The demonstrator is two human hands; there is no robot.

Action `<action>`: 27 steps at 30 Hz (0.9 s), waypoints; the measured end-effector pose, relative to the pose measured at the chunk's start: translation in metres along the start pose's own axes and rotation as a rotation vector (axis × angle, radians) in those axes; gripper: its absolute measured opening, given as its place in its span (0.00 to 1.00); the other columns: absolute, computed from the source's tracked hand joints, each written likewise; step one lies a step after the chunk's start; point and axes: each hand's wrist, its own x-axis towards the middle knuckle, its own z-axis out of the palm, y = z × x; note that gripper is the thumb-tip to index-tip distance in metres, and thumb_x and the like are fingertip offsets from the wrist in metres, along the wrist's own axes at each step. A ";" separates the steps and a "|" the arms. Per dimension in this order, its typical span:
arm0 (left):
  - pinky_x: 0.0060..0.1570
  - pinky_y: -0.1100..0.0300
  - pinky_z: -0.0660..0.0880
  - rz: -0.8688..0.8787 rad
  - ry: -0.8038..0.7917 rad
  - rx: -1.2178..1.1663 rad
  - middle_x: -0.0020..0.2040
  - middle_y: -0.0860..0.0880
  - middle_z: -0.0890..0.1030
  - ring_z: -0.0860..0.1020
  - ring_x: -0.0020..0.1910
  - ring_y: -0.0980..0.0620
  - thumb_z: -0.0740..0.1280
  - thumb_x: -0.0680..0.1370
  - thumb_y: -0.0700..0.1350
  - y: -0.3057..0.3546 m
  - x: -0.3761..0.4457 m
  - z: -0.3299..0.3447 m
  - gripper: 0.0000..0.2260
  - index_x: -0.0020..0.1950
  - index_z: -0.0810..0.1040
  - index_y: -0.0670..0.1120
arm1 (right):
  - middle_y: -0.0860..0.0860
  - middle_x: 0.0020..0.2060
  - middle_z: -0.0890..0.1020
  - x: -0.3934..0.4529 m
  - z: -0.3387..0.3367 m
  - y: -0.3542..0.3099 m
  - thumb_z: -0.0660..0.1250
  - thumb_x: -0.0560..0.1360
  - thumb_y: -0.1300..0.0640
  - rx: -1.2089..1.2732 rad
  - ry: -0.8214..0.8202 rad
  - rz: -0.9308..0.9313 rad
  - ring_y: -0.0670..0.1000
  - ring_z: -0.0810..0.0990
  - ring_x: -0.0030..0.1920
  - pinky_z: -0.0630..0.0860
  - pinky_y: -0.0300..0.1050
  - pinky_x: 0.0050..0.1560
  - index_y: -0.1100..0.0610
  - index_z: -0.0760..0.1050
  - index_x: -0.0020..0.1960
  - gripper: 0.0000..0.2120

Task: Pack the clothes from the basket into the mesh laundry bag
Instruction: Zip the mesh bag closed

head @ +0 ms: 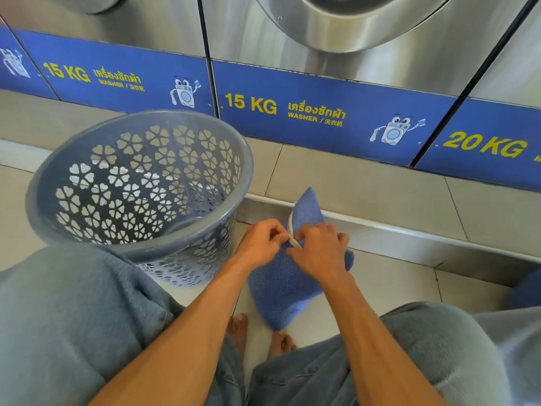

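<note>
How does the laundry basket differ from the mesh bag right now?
The laundry basket is rigid grey plastic with flower-shaped cutouts; the mesh laundry bag is soft blue netting. The basket stands open and looks empty inside, while the bag is bulging, with the left hand and right hand at its white zipper strip. Both sit on the tiled floor.

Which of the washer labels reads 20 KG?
The label at far right, beyond the mesh bag. The two to its left both read 15 KG.

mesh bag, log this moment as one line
mesh laundry bag on floor, full | left hand and right hand at white closure | basket looks empty
</note>
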 end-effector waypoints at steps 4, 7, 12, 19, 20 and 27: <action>0.46 0.50 0.80 -0.012 0.098 0.083 0.39 0.53 0.83 0.81 0.41 0.51 0.67 0.76 0.47 -0.006 0.007 -0.008 0.07 0.38 0.77 0.54 | 0.50 0.42 0.84 0.003 -0.003 -0.002 0.68 0.72 0.50 0.053 -0.088 -0.021 0.56 0.80 0.50 0.62 0.52 0.54 0.52 0.78 0.45 0.06; 0.47 0.53 0.78 -0.042 0.244 0.077 0.44 0.50 0.83 0.81 0.45 0.49 0.66 0.77 0.46 -0.014 0.019 -0.019 0.06 0.44 0.80 0.47 | 0.48 0.45 0.84 0.003 -0.020 0.017 0.72 0.66 0.51 0.061 -0.383 -0.009 0.55 0.79 0.50 0.68 0.52 0.55 0.53 0.80 0.44 0.09; 0.43 0.59 0.74 -0.036 0.277 -0.010 0.42 0.52 0.80 0.78 0.43 0.53 0.66 0.78 0.45 -0.005 0.024 -0.015 0.05 0.46 0.80 0.46 | 0.51 0.43 0.82 0.002 -0.032 0.038 0.75 0.61 0.50 -0.020 -0.600 0.025 0.55 0.78 0.46 0.75 0.56 0.58 0.55 0.80 0.39 0.11; 0.43 0.58 0.77 0.123 0.154 0.045 0.37 0.57 0.81 0.80 0.39 0.54 0.67 0.77 0.46 0.015 0.018 0.010 0.03 0.44 0.80 0.51 | 0.51 0.43 0.79 0.001 -0.009 0.014 0.64 0.73 0.42 0.128 -0.246 0.079 0.57 0.78 0.51 0.69 0.56 0.60 0.52 0.69 0.44 0.13; 0.43 0.57 0.78 0.122 0.166 0.093 0.39 0.57 0.82 0.81 0.41 0.53 0.67 0.77 0.48 0.015 0.020 0.010 0.03 0.44 0.80 0.52 | 0.52 0.44 0.80 0.003 -0.007 0.015 0.65 0.74 0.45 0.124 -0.241 0.090 0.58 0.79 0.53 0.70 0.56 0.59 0.51 0.68 0.41 0.11; 0.46 0.52 0.79 -0.029 0.220 0.040 0.43 0.56 0.82 0.80 0.44 0.52 0.67 0.77 0.52 -0.004 0.020 0.030 0.03 0.45 0.79 0.55 | 0.52 0.41 0.80 0.008 -0.001 0.032 0.67 0.69 0.47 0.157 -0.303 0.168 0.58 0.80 0.47 0.75 0.52 0.52 0.51 0.66 0.33 0.13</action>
